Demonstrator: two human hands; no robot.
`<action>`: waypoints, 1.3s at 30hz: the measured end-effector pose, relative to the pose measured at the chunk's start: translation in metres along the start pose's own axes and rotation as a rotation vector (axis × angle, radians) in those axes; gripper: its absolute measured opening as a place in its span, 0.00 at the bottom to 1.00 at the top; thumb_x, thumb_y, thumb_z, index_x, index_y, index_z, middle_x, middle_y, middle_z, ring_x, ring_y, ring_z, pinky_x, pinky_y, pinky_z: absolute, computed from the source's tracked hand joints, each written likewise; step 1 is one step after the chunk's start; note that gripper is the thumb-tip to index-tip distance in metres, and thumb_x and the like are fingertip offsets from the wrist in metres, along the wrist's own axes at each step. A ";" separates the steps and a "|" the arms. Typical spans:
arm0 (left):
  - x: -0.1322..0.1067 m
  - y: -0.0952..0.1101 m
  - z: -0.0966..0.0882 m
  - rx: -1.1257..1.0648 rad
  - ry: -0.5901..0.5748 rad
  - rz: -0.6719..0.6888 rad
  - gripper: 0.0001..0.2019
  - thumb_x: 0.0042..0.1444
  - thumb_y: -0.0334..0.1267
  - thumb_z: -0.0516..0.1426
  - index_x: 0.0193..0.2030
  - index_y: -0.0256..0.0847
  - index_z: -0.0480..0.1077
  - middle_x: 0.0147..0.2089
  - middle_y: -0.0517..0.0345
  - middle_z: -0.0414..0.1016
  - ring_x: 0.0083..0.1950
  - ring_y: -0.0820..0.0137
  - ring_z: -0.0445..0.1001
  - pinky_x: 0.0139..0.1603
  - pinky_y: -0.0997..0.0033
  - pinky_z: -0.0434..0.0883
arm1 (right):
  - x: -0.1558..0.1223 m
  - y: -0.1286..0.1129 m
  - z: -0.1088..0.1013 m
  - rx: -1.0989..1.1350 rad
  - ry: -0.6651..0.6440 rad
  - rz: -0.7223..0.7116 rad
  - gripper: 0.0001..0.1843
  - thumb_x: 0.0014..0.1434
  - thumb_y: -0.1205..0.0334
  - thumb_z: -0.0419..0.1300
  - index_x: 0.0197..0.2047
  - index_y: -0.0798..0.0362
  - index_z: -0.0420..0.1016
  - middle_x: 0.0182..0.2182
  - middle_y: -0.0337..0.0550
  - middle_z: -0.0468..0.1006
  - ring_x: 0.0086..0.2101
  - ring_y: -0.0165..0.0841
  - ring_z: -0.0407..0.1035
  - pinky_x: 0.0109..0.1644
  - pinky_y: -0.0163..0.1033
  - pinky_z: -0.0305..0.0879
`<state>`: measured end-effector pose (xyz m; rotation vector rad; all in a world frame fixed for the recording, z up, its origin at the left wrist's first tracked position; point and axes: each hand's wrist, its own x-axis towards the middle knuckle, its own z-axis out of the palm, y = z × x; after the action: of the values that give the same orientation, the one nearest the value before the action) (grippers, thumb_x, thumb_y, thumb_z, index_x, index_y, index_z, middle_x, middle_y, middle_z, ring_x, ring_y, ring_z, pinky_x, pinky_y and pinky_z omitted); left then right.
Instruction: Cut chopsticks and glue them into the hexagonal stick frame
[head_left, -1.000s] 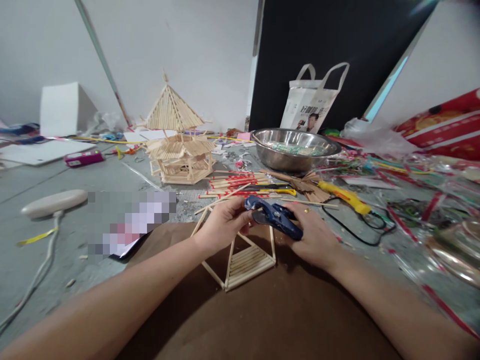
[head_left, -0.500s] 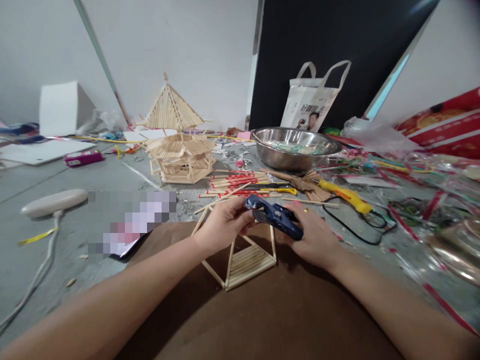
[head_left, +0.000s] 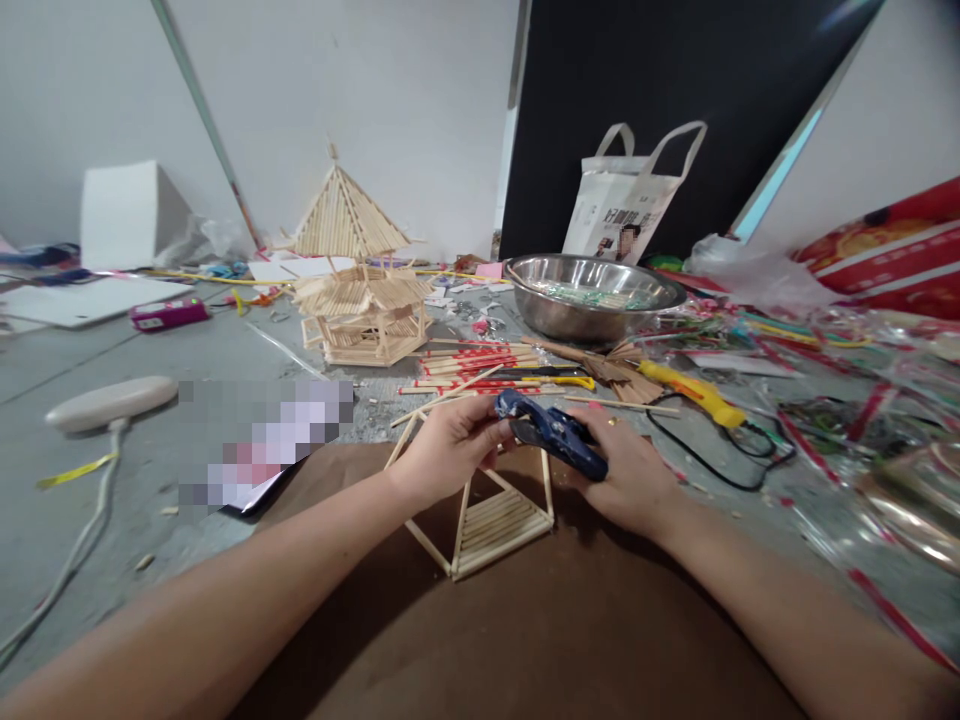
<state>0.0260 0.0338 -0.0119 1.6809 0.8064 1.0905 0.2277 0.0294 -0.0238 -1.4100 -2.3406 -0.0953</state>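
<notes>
My right hand (head_left: 634,470) is closed around a dark blue cutter (head_left: 562,435), its blade end pointing left. My left hand (head_left: 454,445) is closed in a pinch right beside the cutter's jaws; whatever lies between its fingertips is hidden. Below both hands, a pyramid-like frame of wooden sticks (head_left: 502,522) rests on brown sheeting (head_left: 525,640). One triangular side of it is partly filled with parallel sticks. The frame's upper part is hidden behind my hands and the cutter.
A stick pagoda model (head_left: 367,310) stands behind, left of a steel basin (head_left: 600,300). Red-wrapped sticks (head_left: 480,362), a yellow-handled tool with a black cord (head_left: 694,393), a phone (head_left: 281,450) and a white corded device (head_left: 112,402) lie around. Plastic scraps litter the right side.
</notes>
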 end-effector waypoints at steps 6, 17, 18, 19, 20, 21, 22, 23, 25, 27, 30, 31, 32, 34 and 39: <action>0.000 -0.001 0.001 0.001 -0.003 -0.008 0.05 0.52 0.34 0.49 0.30 0.35 0.62 0.22 0.64 0.61 0.19 0.83 0.58 0.18 0.83 0.61 | 0.000 0.001 0.000 -0.014 0.000 -0.012 0.23 0.45 0.60 0.53 0.46 0.56 0.60 0.37 0.48 0.71 0.37 0.39 0.66 0.38 0.41 0.60; -0.003 -0.004 0.000 0.097 -0.007 -0.022 0.09 0.53 0.38 0.48 0.27 0.36 0.60 0.20 0.64 0.61 0.17 0.83 0.59 0.17 0.83 0.59 | 0.002 0.002 -0.002 0.047 -0.099 0.034 0.19 0.44 0.61 0.53 0.43 0.53 0.62 0.38 0.45 0.71 0.37 0.36 0.66 0.38 0.38 0.59; -0.003 -0.004 0.001 0.105 -0.004 -0.021 0.09 0.53 0.39 0.48 0.26 0.36 0.60 0.20 0.64 0.60 0.17 0.83 0.59 0.17 0.83 0.58 | 0.002 0.002 -0.002 0.039 -0.107 0.051 0.18 0.45 0.60 0.53 0.42 0.53 0.62 0.37 0.44 0.72 0.37 0.36 0.66 0.37 0.38 0.59; -0.004 -0.004 0.001 0.109 -0.001 -0.021 0.09 0.53 0.38 0.48 0.26 0.36 0.59 0.20 0.65 0.60 0.17 0.83 0.59 0.17 0.83 0.58 | 0.002 0.001 -0.002 0.020 -0.111 0.073 0.17 0.45 0.59 0.53 0.41 0.52 0.63 0.35 0.44 0.72 0.35 0.36 0.67 0.35 0.37 0.59; -0.004 -0.003 0.001 0.108 -0.001 -0.022 0.09 0.53 0.38 0.48 0.25 0.36 0.59 0.20 0.65 0.60 0.17 0.83 0.59 0.17 0.83 0.58 | 0.001 0.000 -0.002 -0.007 -0.116 0.097 0.15 0.45 0.58 0.53 0.39 0.52 0.64 0.33 0.43 0.73 0.33 0.36 0.67 0.33 0.37 0.58; -0.003 -0.003 0.001 0.105 -0.004 -0.027 0.10 0.53 0.38 0.48 0.25 0.36 0.58 0.20 0.65 0.60 0.17 0.83 0.59 0.17 0.83 0.58 | 0.001 -0.001 -0.002 -0.040 -0.123 0.120 0.14 0.45 0.57 0.52 0.37 0.52 0.64 0.31 0.42 0.73 0.31 0.36 0.67 0.31 0.37 0.57; -0.003 -0.002 0.002 0.099 -0.005 -0.039 0.09 0.53 0.38 0.48 0.24 0.37 0.58 0.20 0.65 0.60 0.17 0.83 0.59 0.17 0.82 0.58 | 0.001 -0.002 -0.001 -0.073 -0.132 0.142 0.12 0.45 0.57 0.52 0.34 0.52 0.65 0.28 0.41 0.73 0.29 0.36 0.67 0.30 0.37 0.57; -0.003 -0.001 0.002 0.091 -0.005 -0.057 0.09 0.52 0.38 0.49 0.24 0.37 0.57 0.20 0.65 0.60 0.17 0.83 0.59 0.18 0.82 0.59 | 0.001 -0.003 -0.001 -0.102 -0.142 0.165 0.11 0.46 0.57 0.52 0.33 0.51 0.65 0.26 0.40 0.73 0.28 0.35 0.67 0.29 0.37 0.56; -0.001 -0.001 0.002 0.069 0.003 -0.096 0.09 0.52 0.38 0.49 0.25 0.37 0.57 0.19 0.66 0.60 0.17 0.82 0.59 0.18 0.82 0.59 | 0.002 -0.003 0.000 -0.125 -0.139 0.192 0.10 0.46 0.59 0.51 0.33 0.51 0.65 0.25 0.40 0.73 0.28 0.35 0.67 0.29 0.37 0.56; 0.000 -0.001 0.002 0.055 0.026 -0.121 0.09 0.52 0.39 0.48 0.25 0.37 0.57 0.19 0.66 0.60 0.17 0.82 0.59 0.18 0.82 0.59 | 0.003 -0.001 0.001 -0.116 -0.088 0.177 0.15 0.44 0.63 0.51 0.38 0.52 0.65 0.31 0.42 0.73 0.32 0.36 0.67 0.33 0.37 0.57; 0.001 -0.002 0.001 0.049 0.057 -0.120 0.08 0.52 0.39 0.49 0.27 0.36 0.59 0.21 0.65 0.62 0.18 0.82 0.59 0.19 0.81 0.59 | 0.004 0.005 0.000 -0.110 -0.041 0.122 0.26 0.41 0.66 0.52 0.47 0.57 0.60 0.39 0.49 0.71 0.39 0.38 0.65 0.40 0.39 0.57; 0.001 -0.003 0.001 0.046 0.061 -0.112 0.08 0.52 0.39 0.49 0.28 0.36 0.59 0.21 0.64 0.63 0.18 0.82 0.59 0.19 0.81 0.59 | 0.003 0.007 0.000 -0.116 -0.044 0.110 0.27 0.41 0.65 0.53 0.48 0.58 0.59 0.40 0.50 0.71 0.39 0.39 0.64 0.40 0.40 0.57; 0.001 -0.004 0.001 0.040 0.064 -0.095 0.08 0.52 0.39 0.50 0.29 0.36 0.59 0.22 0.63 0.63 0.19 0.82 0.59 0.19 0.81 0.59 | 0.003 0.008 0.000 -0.122 -0.051 0.102 0.27 0.42 0.64 0.53 0.49 0.58 0.59 0.40 0.50 0.71 0.39 0.40 0.64 0.41 0.41 0.57; 0.001 -0.005 0.001 0.030 0.064 -0.049 0.07 0.51 0.39 0.51 0.30 0.36 0.60 0.23 0.64 0.62 0.20 0.82 0.59 0.20 0.81 0.60 | 0.002 0.007 0.000 -0.120 -0.061 0.077 0.26 0.44 0.62 0.52 0.49 0.57 0.59 0.40 0.50 0.70 0.38 0.40 0.64 0.40 0.41 0.57; 0.000 -0.007 0.001 0.037 0.051 -0.011 0.06 0.50 0.36 0.51 0.33 0.36 0.63 0.24 0.63 0.60 0.23 0.81 0.59 0.23 0.81 0.62 | 0.000 0.002 -0.001 -0.126 -0.054 0.034 0.25 0.44 0.62 0.53 0.48 0.56 0.60 0.35 0.47 0.71 0.35 0.39 0.64 0.37 0.41 0.57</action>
<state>0.0268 0.0362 -0.0189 1.6830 0.8719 1.1207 0.2296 0.0296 -0.0235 -1.5291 -2.3906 -0.2010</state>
